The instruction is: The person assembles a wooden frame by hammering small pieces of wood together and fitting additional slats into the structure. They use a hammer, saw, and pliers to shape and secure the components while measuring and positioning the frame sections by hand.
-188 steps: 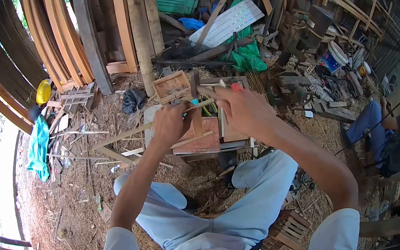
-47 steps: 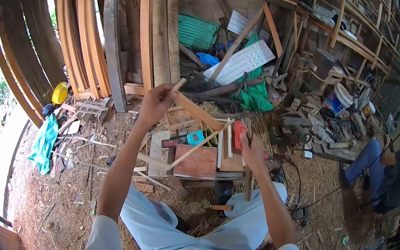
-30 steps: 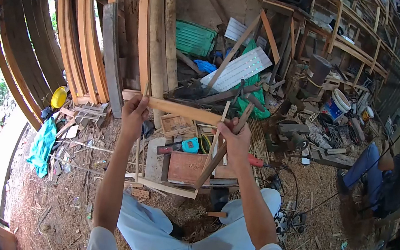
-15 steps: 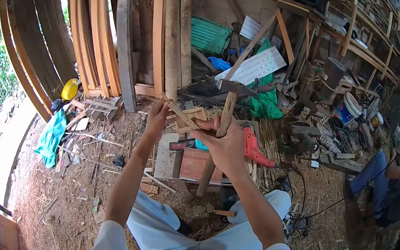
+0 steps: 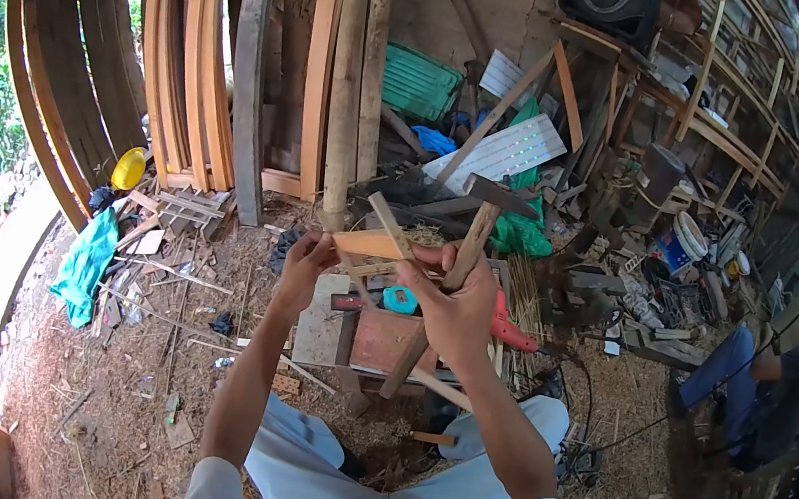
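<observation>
A small wooden frame [image 5: 370, 243] made of thin strips is held up between my two hands, tilted, over the low work surface. My left hand [image 5: 304, 272] pinches its left corner with closed fingers. Wrapped round the wooden handle of a hammer [image 5: 474, 244], my right hand [image 5: 452, 307] also steadies the frame's right side with thumb and fingertips. The hammer's dark head is upward. Below lie a reddish board [image 5: 390, 341], a turquoise tape measure [image 5: 400, 299] and a red power tool [image 5: 510, 327], partly behind my right hand.
Another person [image 5: 770, 384] sits at the far right. Wooden frames [image 5: 204, 62] lean at the back left. A yellow helmet-like object [image 5: 129, 168] and a turquoise bag [image 5: 86, 271] lie left. A white bucket [image 5: 685, 239] stands among clutter at right. Shavings and sticks cover the ground.
The small frame has been turned and tilted between my hands. My right hand and the hammer have shifted slightly right, and my left hand has moved a little lower.
</observation>
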`<state>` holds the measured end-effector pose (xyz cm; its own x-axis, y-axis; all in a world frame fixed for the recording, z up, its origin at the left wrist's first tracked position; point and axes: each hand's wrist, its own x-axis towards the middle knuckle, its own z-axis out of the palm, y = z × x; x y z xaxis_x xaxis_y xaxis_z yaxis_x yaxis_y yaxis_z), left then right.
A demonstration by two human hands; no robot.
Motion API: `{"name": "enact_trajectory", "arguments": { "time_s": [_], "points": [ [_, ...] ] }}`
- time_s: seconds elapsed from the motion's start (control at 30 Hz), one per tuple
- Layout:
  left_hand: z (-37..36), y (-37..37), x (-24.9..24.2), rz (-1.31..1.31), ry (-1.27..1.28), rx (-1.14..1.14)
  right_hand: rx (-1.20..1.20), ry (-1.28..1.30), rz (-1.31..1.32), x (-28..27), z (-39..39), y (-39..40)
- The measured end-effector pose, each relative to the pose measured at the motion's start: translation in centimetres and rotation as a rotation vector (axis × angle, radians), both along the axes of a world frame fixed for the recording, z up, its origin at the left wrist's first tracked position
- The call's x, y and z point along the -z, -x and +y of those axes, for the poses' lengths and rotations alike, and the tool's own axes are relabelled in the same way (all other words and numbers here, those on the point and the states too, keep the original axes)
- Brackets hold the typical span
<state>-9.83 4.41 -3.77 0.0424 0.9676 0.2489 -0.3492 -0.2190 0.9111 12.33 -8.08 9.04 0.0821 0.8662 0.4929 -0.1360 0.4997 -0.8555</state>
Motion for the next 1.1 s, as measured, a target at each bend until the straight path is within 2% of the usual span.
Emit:
{"name": "enact_trajectory", "arguments": {
  "time_s": [0.07, 0.13, 0.2, 0.27, 0.3, 0.57, 0.67, 0.73, 0.77, 0.83, 0.93, 1.0, 1.1],
  "points": [
    [-0.8, 0.1, 0.2, -0.057, 0.011, 0.019, 0.063, -0.039, -0.028, 0.5, 0.9, -0.4],
    [-1.8, -0.1, -0.5, -0.257, 0.033, 0.092, 0.054, -0.012, 0.09, 0.7, 1.3, -0.7],
    [-2.1, 0.0, -0.6, -0.264, 0.021, 0.112, 0.068, 0.003, 0.12, 0.6, 1.6, -1.0],
    [-1.7, 0.8, 0.0, -0.283, -0.114, 0.122, 0.078, 0.016, 0.148, 0.9, 2.1, -1.5],
    [-2.7, 0.0, -1.5, -0.329, -0.078, 0.014, 0.114, 0.002, 0.133, 1.4, 2.7, -1.8],
    [-3.9, -0.8, -4.1, -0.334, -0.221, -0.033, 0.215, 0.02, 0.206, 1.4, 3.6, -2.5],
    [-4.7, -1.4, -5.0, -0.29, -0.221, -0.163, 0.221, 0.004, 0.231, 1.6, 3.7, -3.1],
    [-4.9, -1.5, -5.3, -0.268, -0.196, -0.188, 0.075, 0.034, 0.258, 0.9, 3.1, -3.6],
    [-4.5, -1.3, -5.4, -0.264, -0.195, -0.185, 0.078, 0.035, 0.262, 0.8, 2.8, -3.6],
    [-3.3, -1.0, -5.3, -0.189, -0.152, -0.166, -0.127, 0.071, 0.33, 0.7, 1.9, -3.5],
    [-1.6, -1.7, -4.6, -0.158, -0.101, -0.173, -0.257, 0.08, 0.375, 0.6, 0.6, -2.4],
    [-0.8, -1.5, -3.8, -0.134, -0.099, -0.115, -0.298, 0.11, 0.407, 0.4, -0.3, -1.7],
    [0.0, -2.4, -3.8, -0.285, -0.107, 0.076, -0.365, 0.244, 0.463, -0.5, -1.5, -1.1]
  ]
}}
